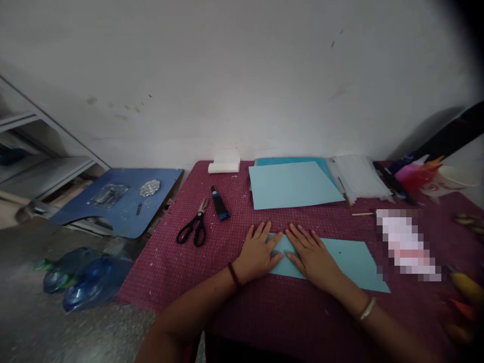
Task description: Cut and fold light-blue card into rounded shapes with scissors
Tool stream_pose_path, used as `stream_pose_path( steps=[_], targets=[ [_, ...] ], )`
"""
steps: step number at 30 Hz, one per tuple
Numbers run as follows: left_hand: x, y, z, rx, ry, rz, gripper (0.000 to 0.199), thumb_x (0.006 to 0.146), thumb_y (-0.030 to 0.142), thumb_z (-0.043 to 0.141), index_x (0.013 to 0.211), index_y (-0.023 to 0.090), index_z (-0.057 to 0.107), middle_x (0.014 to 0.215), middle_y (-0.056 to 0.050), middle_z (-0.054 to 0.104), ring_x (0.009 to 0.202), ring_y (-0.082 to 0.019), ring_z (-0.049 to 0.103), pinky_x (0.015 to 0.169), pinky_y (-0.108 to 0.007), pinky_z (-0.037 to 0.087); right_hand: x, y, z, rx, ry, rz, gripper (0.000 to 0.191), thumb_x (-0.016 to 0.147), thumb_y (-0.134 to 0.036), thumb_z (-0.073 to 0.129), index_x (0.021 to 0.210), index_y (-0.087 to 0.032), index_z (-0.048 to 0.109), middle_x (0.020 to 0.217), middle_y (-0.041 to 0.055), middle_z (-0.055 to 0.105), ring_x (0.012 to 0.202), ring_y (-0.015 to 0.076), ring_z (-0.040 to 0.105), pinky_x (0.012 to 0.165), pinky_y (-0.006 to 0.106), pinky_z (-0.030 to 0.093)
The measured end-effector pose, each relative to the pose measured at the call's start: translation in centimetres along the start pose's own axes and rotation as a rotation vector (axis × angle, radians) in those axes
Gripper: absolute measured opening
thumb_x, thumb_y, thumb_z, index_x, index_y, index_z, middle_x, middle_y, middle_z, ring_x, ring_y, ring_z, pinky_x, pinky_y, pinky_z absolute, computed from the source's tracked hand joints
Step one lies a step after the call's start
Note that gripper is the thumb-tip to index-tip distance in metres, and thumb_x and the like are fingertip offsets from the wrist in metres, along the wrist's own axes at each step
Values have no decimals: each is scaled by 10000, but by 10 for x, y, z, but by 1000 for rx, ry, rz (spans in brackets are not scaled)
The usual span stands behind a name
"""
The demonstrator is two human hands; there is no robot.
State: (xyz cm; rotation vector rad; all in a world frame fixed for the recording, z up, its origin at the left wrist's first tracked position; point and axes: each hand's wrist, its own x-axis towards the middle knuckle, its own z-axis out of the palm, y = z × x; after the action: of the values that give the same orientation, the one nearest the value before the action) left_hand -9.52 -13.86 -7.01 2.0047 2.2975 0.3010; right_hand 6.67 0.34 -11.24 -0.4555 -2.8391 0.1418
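A long piece of light blue paper (350,259) lies on the red checked cloth near the front of the table. My left hand (259,254) rests on its left end, palm down, fingers spread. Beside it, my right hand (312,256) presses flat on the same paper, fingers spread too. The thumbs point toward each other with a small gap of paper between them. Behind my hands lies a larger light blue sheet (293,185) on top of a darker blue one (325,166).
Black-handled scissors (196,226) and a utility knife (220,204) lie left of my hands. A white roll (224,165) is by the wall. Clear plastic sleeves (359,176) and a thin stick (362,214) are at right. A blue board (124,201) stands left, above large bottles (93,282).
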Motion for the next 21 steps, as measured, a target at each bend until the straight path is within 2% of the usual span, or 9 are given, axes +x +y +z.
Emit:
stream_pose_path(
  steps=[8, 10, 12, 14, 16, 19, 21],
  targets=[
    [0, 3, 3, -37, 10, -15, 636, 892, 548, 411, 1453, 262, 317, 1539, -149, 262, 1410, -319, 231, 1109, -547, 194, -1, 0, -2, -18, 9, 29, 566, 929, -453, 383, 1435, -199, 383, 1507, 86, 354, 1384, 275, 316, 1102, 501, 262],
    [-4, -2, -8, -36, -5, 12, 649, 881, 532, 447, 1452, 253, 315, 1546, -134, 256, 1413, -308, 228, 1112, -541, 198, -2, 1, 0, -24, 17, 27, 570, 924, -457, 386, 1435, -204, 383, 1505, 83, 360, 1380, 277, 322, 1100, 509, 263],
    [-12, -16, -30, -14, 0, 39, 641, 875, 487, 485, 1448, 253, 317, 1550, -106, 258, 1416, -283, 224, 1126, -523, 187, -2, 3, 2, -31, 23, 19, 578, 922, -460, 384, 1441, -206, 370, 1505, 83, 359, 1380, 280, 322, 1100, 516, 262],
    [-24, -44, -59, 40, 61, -7, 589, 889, 416, 487, 1435, 253, 338, 1544, -81, 282, 1415, -250, 231, 1142, -499, 161, -2, 5, 4, -39, 22, 10, 587, 923, -458, 376, 1449, -199, 355, 1509, 86, 350, 1381, 280, 320, 1102, 516, 261],
    [-39, -87, -88, 104, 167, -128, 541, 897, 373, 479, 1410, 234, 379, 1514, -77, 345, 1392, -243, 277, 1146, -487, 161, -2, 7, 5, -46, 18, 2, 592, 922, -459, 371, 1450, -193, 350, 1513, 88, 343, 1383, 279, 318, 1106, 516, 259],
    [-66, -173, -115, 174, 328, -342, 473, 912, 348, 451, 1357, 188, 448, 1456, -89, 431, 1355, -231, 336, 1138, -446, 204, -4, 9, 7, -43, 17, -4, 595, 919, -465, 365, 1449, -195, 350, 1512, 83, 346, 1390, 276, 308, 1113, 515, 253],
    [-86, -236, -121, 179, 337, -562, 447, 918, 363, 426, 1313, 167, 498, 1390, -84, 509, 1285, -195, 429, 1092, -351, 298, -5, 12, 10, -32, 22, 0, 595, 916, -468, 367, 1447, -200, 352, 1508, 81, 354, 1390, 275, 311, 1120, 514, 249]
  ],
)
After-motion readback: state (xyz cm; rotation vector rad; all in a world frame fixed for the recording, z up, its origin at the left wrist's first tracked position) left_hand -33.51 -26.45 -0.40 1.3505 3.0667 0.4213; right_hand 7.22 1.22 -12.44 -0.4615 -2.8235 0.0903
